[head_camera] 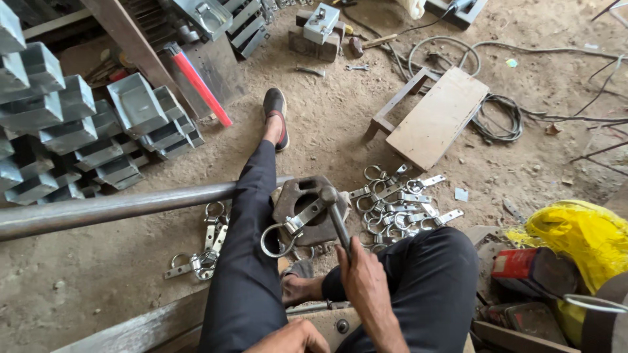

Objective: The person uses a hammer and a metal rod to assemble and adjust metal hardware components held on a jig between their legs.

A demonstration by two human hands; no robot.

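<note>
Head view: right hand, at 6 o'clock, grip closed around the handle of a hammer whose head rests at frame centre on a flat metal clamp piece with a ring end. That piece lies across a dark steel block on the dirt floor, between the person's legs. Left hand, at the bottom edge, rests on the thigh; whether its grip is closed cannot be told. A pile of finished clamp pieces sits at 3 o'clock of the block, a smaller lot at 9 o'clock. A long steel pipe crosses from 9 o'clock. Risks, as judged: nothing steadies the piece, so a blow may flip it; a glancing strike may reach the bare foot just below the block.
</note>
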